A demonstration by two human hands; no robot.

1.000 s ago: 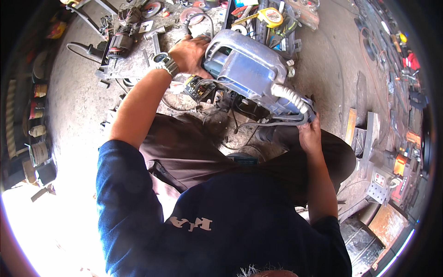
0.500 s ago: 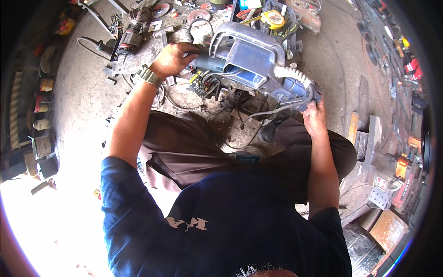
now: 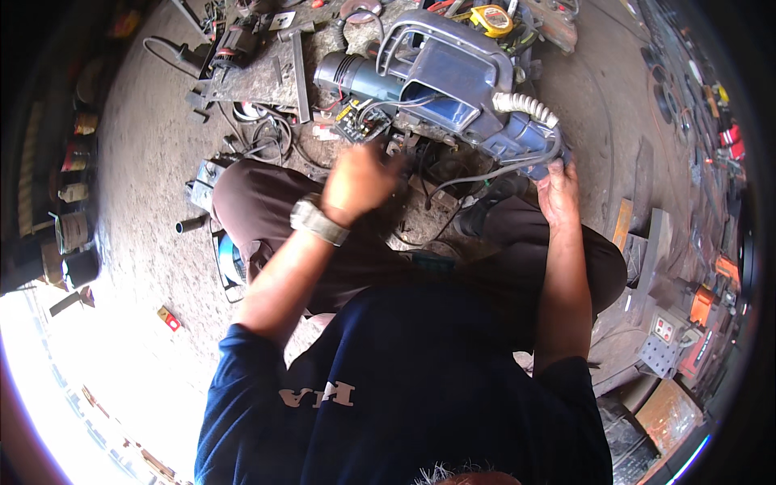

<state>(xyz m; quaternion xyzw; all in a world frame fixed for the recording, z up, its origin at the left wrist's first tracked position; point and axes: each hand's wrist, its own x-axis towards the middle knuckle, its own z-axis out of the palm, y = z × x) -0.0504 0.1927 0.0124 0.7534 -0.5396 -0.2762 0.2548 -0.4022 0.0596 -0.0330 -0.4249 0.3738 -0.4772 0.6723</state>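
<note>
A large blue-grey power tool (image 3: 453, 71) lies across in front of me, with a loop handle on top, a dark cylindrical motor body at its left end and a cable along its right side. My right hand (image 3: 559, 194) is closed around the tool's lower right end. Motion smears my left hand (image 3: 361, 184), which is over my left knee, below the motor body and apart from it; its fingers cannot be made out. Just beyond that hand is a small board with wires (image 3: 360, 121), beside the tool. A ribbed white cable sleeve (image 3: 525, 107) curves over the tool's right part.
Behind the tool lie a yellow tape measure (image 3: 491, 20) and mixed hand tools. An angle grinder (image 3: 234, 48) rests at the far left near a metal bar (image 3: 299, 77). Loose cables (image 3: 271, 133) coil on the floor. A short pipe (image 3: 191, 225) lies by my left knee.
My left hand has let go of the tool's motor end and moved down and right, toward my knee. My right hand keeps its hold on the other end.
</note>
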